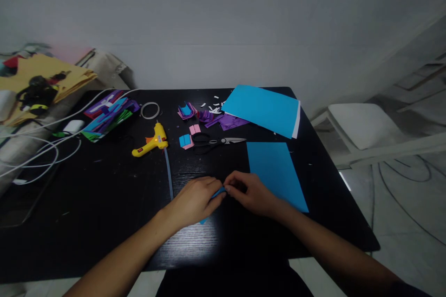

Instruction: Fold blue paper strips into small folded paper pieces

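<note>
A small blue paper piece [219, 192] is pinched between the thumb and fingers of my left hand [198, 199]. My right hand [251, 192] closes its thumb and index finger on the right end of that same piece. Another bit of blue paper [203, 221] shows just below my left hand. Beside my right hand lies a blue sheet [278, 171], flat on the black table [114, 222]. Black-handled scissors [219, 141] rest beyond both hands, blades pointing right. Small folded blue and pink pieces [186, 141] sit left of the scissors.
A yellow glue gun [150, 141] lies left of centre, near a tape ring [149, 110]. Purple scraps [233, 121] and a blue sheet stack [263, 107] are at the back. Colored strips [111, 113] and white cables [52, 148] occupy the left; a white chair [362, 125] stands right.
</note>
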Demonstrator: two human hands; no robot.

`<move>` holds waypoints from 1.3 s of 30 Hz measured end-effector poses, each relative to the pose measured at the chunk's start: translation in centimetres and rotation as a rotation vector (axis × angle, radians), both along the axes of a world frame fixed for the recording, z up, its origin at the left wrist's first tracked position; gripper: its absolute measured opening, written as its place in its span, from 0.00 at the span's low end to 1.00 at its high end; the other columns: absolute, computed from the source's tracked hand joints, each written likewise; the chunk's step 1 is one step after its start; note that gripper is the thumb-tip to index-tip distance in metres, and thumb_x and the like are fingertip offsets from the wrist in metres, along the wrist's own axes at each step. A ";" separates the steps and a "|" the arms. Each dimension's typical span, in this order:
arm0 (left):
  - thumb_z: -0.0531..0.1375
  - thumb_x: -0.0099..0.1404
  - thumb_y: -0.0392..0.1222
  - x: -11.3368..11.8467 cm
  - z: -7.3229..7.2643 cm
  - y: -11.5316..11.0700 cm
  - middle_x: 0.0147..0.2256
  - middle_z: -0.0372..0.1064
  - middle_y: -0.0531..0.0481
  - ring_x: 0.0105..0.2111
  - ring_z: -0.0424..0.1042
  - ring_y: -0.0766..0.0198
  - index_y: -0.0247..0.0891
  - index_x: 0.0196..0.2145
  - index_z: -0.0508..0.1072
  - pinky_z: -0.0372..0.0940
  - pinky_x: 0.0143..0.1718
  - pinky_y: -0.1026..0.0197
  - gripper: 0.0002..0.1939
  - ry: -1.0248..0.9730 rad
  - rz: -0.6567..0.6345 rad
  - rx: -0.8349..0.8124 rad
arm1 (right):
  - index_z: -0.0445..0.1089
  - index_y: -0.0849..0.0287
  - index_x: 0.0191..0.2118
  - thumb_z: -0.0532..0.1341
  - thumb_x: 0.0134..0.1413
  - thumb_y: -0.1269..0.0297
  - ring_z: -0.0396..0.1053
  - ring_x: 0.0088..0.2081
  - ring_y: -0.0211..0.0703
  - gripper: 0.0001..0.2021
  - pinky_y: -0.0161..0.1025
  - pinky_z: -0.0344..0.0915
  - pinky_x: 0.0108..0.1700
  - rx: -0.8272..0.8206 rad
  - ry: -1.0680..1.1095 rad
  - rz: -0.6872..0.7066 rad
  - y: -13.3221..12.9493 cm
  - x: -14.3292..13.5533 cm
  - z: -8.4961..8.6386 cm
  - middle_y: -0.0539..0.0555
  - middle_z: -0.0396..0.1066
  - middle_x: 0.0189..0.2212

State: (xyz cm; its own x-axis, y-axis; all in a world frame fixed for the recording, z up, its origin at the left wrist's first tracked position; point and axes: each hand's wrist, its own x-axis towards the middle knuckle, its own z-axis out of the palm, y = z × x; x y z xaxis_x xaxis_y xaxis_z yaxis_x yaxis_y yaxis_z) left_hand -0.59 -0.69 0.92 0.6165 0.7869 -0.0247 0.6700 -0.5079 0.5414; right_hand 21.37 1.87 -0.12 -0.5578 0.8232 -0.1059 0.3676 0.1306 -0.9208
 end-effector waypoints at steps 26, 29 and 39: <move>0.57 0.76 0.40 0.0 0.1 0.1 0.35 0.73 0.49 0.35 0.75 0.57 0.39 0.40 0.73 0.68 0.36 0.57 0.06 -0.035 0.004 -0.012 | 0.74 0.57 0.39 0.63 0.64 0.69 0.71 0.32 0.40 0.02 0.37 0.65 0.36 -0.018 -0.004 0.003 0.1 0.2 0.2 0.50 0.76 0.31; 0.57 0.76 0.40 0.0 0.2 0.0 0.35 0.73 0.49 0.35 0.75 0.57 0.39 0.41 0.73 0.69 0.37 0.56 0.06 -0.025 -0.004 -0.017 | 0.74 0.57 0.39 0.63 0.64 0.69 0.71 0.31 0.40 0.02 0.37 0.65 0.36 -0.014 -0.002 0.003 0.1 0.2 0.1 0.50 0.76 0.31; 0.57 0.76 0.40 0.0 0.4 0.0 0.36 0.73 0.49 0.35 0.75 0.57 0.39 0.41 0.72 0.69 0.37 0.56 0.05 -0.026 -0.010 -0.016 | 0.74 0.57 0.39 0.63 0.64 0.67 0.72 0.32 0.40 0.03 0.37 0.66 0.36 0.000 -0.011 0.001 0.1 0.2 0.2 0.50 0.77 0.31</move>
State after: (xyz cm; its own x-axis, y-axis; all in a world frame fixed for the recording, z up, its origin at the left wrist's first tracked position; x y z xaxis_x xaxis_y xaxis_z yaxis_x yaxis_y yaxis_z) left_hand -0.55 -0.70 1.32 0.6250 0.7804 -0.0209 0.6503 -0.5056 0.5671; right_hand 21.58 1.96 0.08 -0.5578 0.8225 -0.1117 0.3773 0.1314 -0.9167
